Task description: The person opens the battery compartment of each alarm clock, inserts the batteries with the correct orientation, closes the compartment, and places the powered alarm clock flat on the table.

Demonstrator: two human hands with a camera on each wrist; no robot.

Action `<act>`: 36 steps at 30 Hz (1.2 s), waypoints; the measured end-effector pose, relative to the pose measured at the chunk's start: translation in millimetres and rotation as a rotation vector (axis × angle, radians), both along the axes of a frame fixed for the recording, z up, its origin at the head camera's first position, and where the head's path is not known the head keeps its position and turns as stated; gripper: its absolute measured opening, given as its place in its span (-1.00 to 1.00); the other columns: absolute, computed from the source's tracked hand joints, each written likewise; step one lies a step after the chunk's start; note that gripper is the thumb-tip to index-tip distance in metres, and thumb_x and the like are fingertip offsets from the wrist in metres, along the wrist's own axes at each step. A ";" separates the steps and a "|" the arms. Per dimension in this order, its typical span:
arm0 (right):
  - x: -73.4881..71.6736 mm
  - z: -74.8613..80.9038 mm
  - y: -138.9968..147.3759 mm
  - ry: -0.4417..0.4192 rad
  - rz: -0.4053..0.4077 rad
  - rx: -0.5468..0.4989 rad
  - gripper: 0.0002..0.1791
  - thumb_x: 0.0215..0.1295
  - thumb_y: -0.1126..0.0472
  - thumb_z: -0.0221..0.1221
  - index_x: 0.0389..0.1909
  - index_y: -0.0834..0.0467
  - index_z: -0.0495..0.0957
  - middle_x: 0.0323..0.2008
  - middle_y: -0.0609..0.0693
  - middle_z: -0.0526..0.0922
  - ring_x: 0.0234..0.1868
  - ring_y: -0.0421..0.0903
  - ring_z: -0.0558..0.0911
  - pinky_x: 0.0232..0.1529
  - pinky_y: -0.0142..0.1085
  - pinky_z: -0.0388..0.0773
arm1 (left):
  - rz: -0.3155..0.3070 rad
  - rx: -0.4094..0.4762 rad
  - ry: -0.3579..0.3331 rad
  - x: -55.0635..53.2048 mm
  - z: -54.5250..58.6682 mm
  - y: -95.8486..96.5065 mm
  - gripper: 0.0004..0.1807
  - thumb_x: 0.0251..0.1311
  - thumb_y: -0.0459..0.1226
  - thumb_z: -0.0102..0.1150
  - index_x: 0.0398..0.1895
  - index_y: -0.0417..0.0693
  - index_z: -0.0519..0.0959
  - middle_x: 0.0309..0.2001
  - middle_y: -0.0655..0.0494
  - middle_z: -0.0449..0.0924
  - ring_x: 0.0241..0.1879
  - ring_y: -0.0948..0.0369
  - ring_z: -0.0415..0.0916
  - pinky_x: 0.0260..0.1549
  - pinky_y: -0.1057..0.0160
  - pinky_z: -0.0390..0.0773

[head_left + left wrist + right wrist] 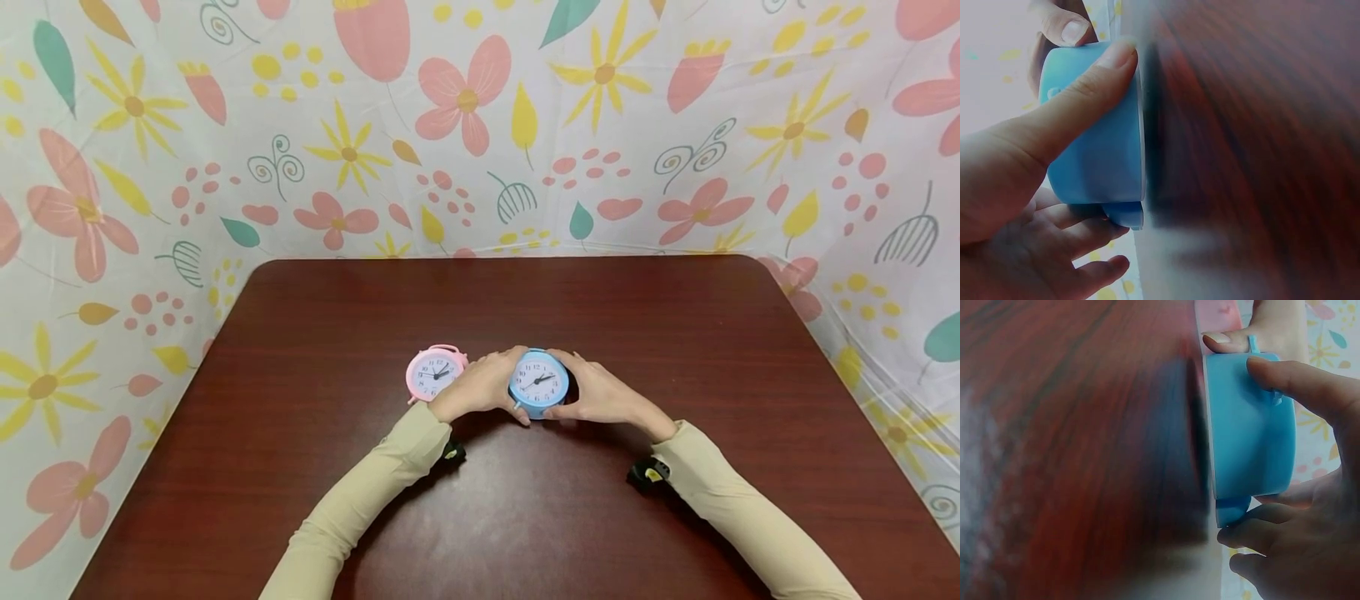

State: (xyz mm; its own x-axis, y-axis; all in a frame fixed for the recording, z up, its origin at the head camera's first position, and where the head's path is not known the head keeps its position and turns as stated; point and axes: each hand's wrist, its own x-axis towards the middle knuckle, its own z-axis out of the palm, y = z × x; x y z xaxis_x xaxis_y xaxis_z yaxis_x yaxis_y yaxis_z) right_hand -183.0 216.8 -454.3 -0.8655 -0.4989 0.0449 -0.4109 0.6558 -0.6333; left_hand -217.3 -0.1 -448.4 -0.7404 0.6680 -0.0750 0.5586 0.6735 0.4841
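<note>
A round blue alarm clock is held between both hands near the middle of the table, its white dial facing up. My left hand grips its left side, the thumb lying along the blue casing and the fingers curling round the far side. From the right, my right hand grips the same clock, its thumb on the casing near a small blue peg. A pink alarm clock lies face up just left of the left hand, partly hidden by that hand and wrist.
The dark reddish-brown table has rounded far corners. A white cloth with printed flowers hangs behind it and along both sides. Black wrist devices sit under both beige sleeves.
</note>
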 end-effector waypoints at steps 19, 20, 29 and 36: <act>-1.5 -1.9 1.6 -0.014 0.006 0.018 0.02 -0.08 -0.01 0.48 0.36 0.29 0.21 0.18 0.17 0.51 0.15 0.03 0.55 0.38 0.23 0.05 | -0.033 0.002 0.004 1.5 -1.0 1.2 0.12 -0.33 0.04 0.60 0.39 0.01 0.21 0.14 0.10 0.49 0.01 0.16 0.53 -0.06 0.17 0.54; -1.2 -1.6 1.6 -0.015 0.003 0.024 0.02 -0.09 -0.01 0.48 0.36 0.29 0.21 0.18 0.17 0.52 0.14 0.03 0.55 0.37 0.23 0.09 | -0.037 0.002 0.008 1.4 -1.5 1.2 0.12 -0.32 0.04 0.60 0.38 0.00 0.21 0.14 0.10 0.49 0.01 0.16 0.53 -0.06 0.18 0.54; -0.8 5.7 -0.7 -0.062 -0.022 0.061 0.06 -0.10 -0.06 0.48 0.38 0.25 0.19 0.12 0.17 0.53 0.04 -0.01 0.55 0.03 -0.06 0.48 | -0.034 -0.039 0.024 1.1 -1.6 0.4 0.17 -0.27 0.08 0.56 0.44 -0.04 0.12 0.27 0.06 0.39 0.08 0.10 0.51 0.01 0.10 0.53; -1.5 5.9 -0.9 -0.101 -0.015 0.068 0.09 -0.08 -0.10 0.47 0.40 0.25 0.15 0.12 0.14 0.54 0.02 -0.05 0.55 0.01 -0.10 0.49 | -0.038 -0.050 -0.004 1.1 -1.6 -1.1 0.17 -0.22 0.09 0.53 0.46 -0.03 0.08 0.32 0.05 0.34 0.12 0.11 0.48 0.04 0.10 0.50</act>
